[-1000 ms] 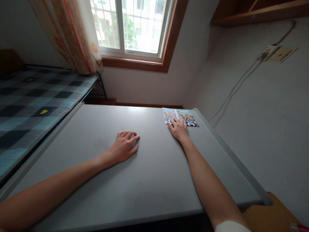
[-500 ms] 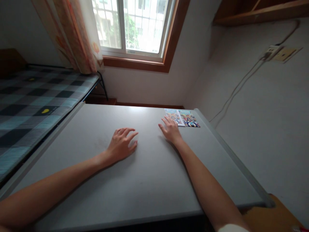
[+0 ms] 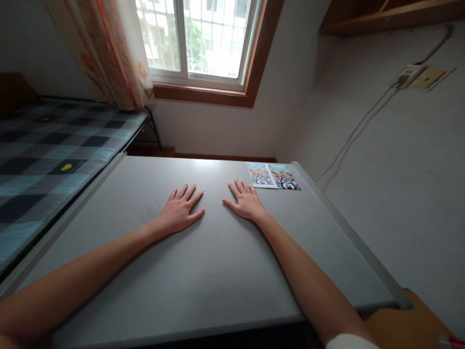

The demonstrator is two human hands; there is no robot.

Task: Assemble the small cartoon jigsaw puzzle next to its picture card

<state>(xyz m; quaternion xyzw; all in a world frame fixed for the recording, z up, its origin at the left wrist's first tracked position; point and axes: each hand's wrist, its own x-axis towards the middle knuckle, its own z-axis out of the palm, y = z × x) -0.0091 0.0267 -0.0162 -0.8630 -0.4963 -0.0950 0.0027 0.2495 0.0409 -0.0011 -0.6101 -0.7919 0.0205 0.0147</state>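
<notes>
My left hand [image 3: 181, 208] lies palm down on the white table [image 3: 203, 281], its fingers spread and nothing in it. To its right, my right hand [image 3: 244, 199] also rests flat on the tabletop with fingers apart, holding nothing. Just beyond the right hand's fingers, near the table's far right corner, is a pale printed picture card [image 3: 261, 175] with a white border. A darker, colourful picture card [image 3: 285, 177] lies directly to the right of it, their edges meeting or overlapping slightly. The right hand sits close to the pale card, seemingly off it.
A bed with a checked mattress [image 3: 72, 140] stands along the left side. Behind the table are a window [image 3: 214, 43] and a curtain [image 3: 105, 53]. On the right wall, a cable [image 3: 354, 131] hangs from a socket [image 3: 410, 76]. A brown wooden surface [image 3: 410, 322] shows at lower right.
My right hand has moved left, away from the pale card, uncovering it. My left hand's curled fingers have straightened and spread flat on the table.
</notes>
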